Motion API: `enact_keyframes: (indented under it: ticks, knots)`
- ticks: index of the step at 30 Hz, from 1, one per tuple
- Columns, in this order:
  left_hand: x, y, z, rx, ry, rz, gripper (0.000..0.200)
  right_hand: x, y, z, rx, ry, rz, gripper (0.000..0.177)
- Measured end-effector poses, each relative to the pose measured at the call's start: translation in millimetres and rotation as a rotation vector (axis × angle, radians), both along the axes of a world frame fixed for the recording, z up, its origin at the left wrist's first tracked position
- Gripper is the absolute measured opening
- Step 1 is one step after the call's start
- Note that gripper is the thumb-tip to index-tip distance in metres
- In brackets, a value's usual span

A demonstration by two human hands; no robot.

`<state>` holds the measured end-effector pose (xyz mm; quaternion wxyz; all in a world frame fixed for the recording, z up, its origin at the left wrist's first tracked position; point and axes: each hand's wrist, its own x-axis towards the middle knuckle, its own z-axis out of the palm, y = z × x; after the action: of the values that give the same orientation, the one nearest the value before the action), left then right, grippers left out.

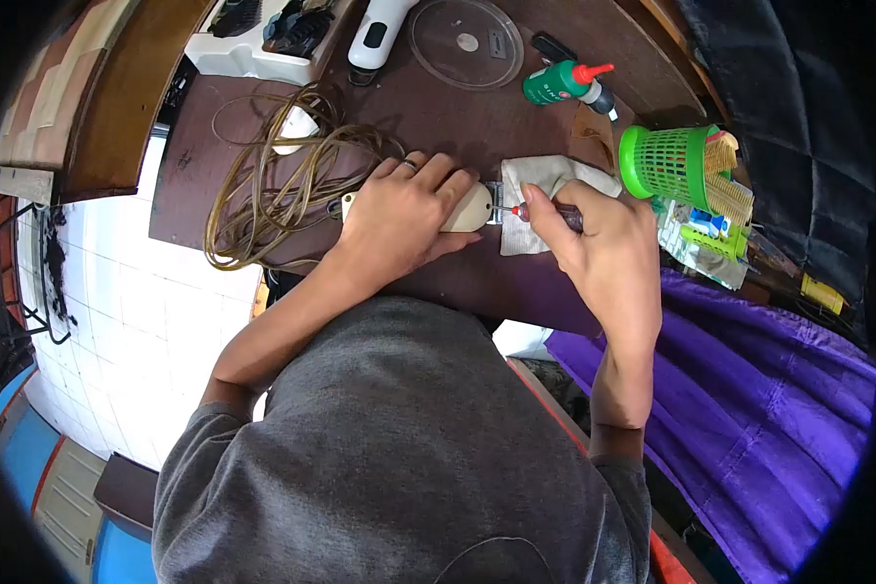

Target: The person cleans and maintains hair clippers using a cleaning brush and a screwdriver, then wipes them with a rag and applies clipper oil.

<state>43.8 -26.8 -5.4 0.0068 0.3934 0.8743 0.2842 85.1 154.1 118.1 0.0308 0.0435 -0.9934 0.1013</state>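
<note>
A cream hair clipper lies on the brown table, its metal blade end pointing right. Over its body my left hand is closed, pressing it down, with a ring on one finger. My right hand grips a screwdriver by its dark handle. The screwdriver's thin shaft reaches left to the clipper's blade end; whether its tip sits in a screw is too small to tell. Beneath the right hand and beside the blade lies a folded white cloth.
A coiled brown cord spreads left of the clipper. Behind stand a white clipper, a round clear lid and a green oil bottle. A green basket with combs lies at right, near a purple curtain.
</note>
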Motion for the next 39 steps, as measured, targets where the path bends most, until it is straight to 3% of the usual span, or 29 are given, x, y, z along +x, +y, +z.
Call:
enact_keyframes:
  ticks: [17, 21, 24, 26, 28, 31, 33, 35, 36, 39]
  knots:
    - [-4.0, -3.2, 0.6, 0.050, -0.027, -0.042, 0.060, -20.6, 12.8, 12.3, -0.139, -0.201, 0.347, 0.021]
    - [-11.2, -1.8, 10.8, 0.168, -0.003, -0.087, 0.056, -26.3, 19.5, 17.0, -0.157, -0.311, 0.406, 0.025]
    - [-24.5, 14.5, 13.0, 0.529, -0.094, -0.379, 0.030, -25.8, 21.2, 13.0, -0.157, -0.269, 0.451, 0.030]
    - [-28.6, 19.0, 8.8, 0.534, -0.202, -0.384, 0.025, -28.8, 22.7, 7.8, -0.211, -0.235, 0.474, 0.033]
    - [-24.7, 22.4, 8.4, 0.595, -0.374, -0.319, 0.016, -31.7, 21.6, 7.3, -0.081, -0.215, 0.388, 0.042]
    - [-22.1, 21.9, 13.5, 0.556, -0.400, -0.303, 0.017, -27.4, 11.9, 8.8, 0.084, -0.103, 0.294, 0.048]
    - [-23.3, 21.3, 11.0, 0.560, -0.331, -0.333, 0.019, -26.9, 12.4, 0.1, 0.056, -0.069, 0.294, 0.048]
    - [-21.9, 17.7, 14.3, 0.523, -0.478, -0.276, 0.018, -29.6, 14.7, -9.0, -0.039, 0.018, 0.460, 0.043]
    - [-21.4, 21.5, 11.0, 0.548, -0.360, -0.267, 0.018, -32.0, 17.0, -8.4, -0.036, 0.026, 0.460, 0.043]
    - [-21.7, 21.0, 13.0, 0.486, -0.410, -0.269, 0.021, -35.8, 27.6, -5.0, -0.128, -0.119, 0.611, 0.027]
